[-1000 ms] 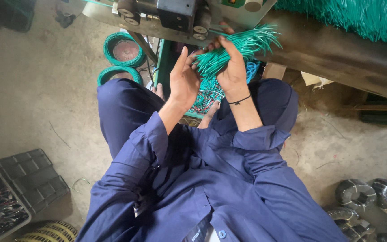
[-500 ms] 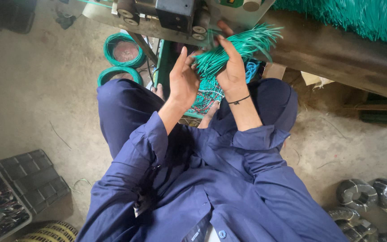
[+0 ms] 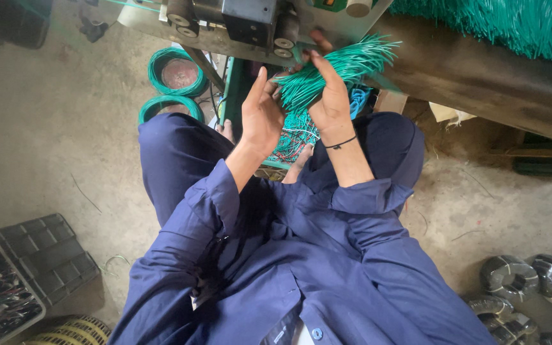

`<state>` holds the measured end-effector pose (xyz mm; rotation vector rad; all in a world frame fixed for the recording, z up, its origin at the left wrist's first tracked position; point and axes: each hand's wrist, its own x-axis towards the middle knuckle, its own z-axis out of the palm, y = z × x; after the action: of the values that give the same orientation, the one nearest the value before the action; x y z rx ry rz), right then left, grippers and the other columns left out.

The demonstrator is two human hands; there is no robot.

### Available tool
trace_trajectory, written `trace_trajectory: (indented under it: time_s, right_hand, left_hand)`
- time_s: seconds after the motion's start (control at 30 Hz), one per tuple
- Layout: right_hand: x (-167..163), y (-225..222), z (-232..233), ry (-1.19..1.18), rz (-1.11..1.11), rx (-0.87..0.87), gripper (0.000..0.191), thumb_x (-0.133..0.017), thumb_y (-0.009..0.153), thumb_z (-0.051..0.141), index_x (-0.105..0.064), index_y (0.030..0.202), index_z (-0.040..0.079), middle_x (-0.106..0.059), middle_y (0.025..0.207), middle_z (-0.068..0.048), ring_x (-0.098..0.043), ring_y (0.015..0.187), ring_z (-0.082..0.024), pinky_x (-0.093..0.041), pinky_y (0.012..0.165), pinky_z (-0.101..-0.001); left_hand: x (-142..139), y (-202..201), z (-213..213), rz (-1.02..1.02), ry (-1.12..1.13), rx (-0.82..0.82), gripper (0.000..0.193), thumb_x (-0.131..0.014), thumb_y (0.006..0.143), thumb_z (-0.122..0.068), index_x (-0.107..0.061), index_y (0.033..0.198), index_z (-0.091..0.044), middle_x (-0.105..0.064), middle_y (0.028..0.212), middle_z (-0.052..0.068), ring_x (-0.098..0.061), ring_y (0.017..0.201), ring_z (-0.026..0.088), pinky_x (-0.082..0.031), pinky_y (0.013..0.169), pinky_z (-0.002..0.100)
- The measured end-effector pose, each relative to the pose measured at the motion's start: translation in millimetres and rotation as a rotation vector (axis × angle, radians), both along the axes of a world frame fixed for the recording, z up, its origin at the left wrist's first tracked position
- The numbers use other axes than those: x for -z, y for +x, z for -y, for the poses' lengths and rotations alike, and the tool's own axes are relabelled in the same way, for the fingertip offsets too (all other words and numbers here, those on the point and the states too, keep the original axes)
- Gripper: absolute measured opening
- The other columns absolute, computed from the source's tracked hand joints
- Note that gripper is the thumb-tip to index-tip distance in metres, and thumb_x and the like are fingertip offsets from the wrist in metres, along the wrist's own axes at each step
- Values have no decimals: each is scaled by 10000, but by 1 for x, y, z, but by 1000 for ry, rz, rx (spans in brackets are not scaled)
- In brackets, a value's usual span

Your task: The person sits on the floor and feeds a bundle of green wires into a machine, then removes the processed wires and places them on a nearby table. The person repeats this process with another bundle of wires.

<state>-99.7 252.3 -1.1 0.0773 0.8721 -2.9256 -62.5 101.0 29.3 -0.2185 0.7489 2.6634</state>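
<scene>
A bundle of cut green wire pieces (image 3: 346, 67) fans out to the upper right, just under a grey metal machine (image 3: 250, 22). My right hand (image 3: 328, 102) is wrapped around the bundle's lower end, with a thin black band on its wrist. My left hand (image 3: 260, 115) stands beside it with fingers straight, its palm pressed against the near ends of the wires. I sit in dark blue work clothes, knees apart.
Two coils of green wire (image 3: 175, 73) lie on the concrete floor at left. A tangle of green wire (image 3: 292, 134) sits between my knees. A black crate of scraps (image 3: 1, 297) is lower left; grey wire coils (image 3: 512, 278) lower right. A heap of green wires (image 3: 512, 25) tops the bench.
Both hands have stayed at the bundle with only slight shifts; the wire ends look a little more gathered.
</scene>
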Motion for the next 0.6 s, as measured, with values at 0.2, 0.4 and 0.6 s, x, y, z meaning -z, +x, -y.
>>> trace_trajectory:
  time_s: [0.2, 0.4, 0.6]
  right_hand:
    - [5, 0, -3, -150, -93, -98, 260, -679, 1135, 127, -580, 1372, 85, -577, 998, -51, -635, 954, -217, -609, 894, -426]
    - [-15, 3, -1, -20, 59, -11, 239, -675, 1003, 177, -614, 1207, 69, -681, 1085, -96, -699, 971, -276, -630, 845, -455]
    - [4, -3, -1, -107, -44, -37, 130, -690, 1077, 91, -625, 1184, 53, -612, 962, -70, -644, 908, -229, -624, 893, -425]
  left_hand:
    - [6, 0, 2, -5, 70, -14, 498, -550, 1073, -481, -639, 1181, -3, -650, 1202, 136, -596, 1184, 265, -444, 1084, 417]
    - [4, 0, 1, -15, 64, 7, 508, -539, 1044, -476, -636, 1211, -6, -645, 1243, 132, -598, 1199, 252, -444, 1094, 407]
    - [7, -1, 1, -9, 65, 2, 503, -545, 1071, -475, -643, 1189, 4, -642, 1224, 149, -599, 1190, 265, -450, 1091, 410]
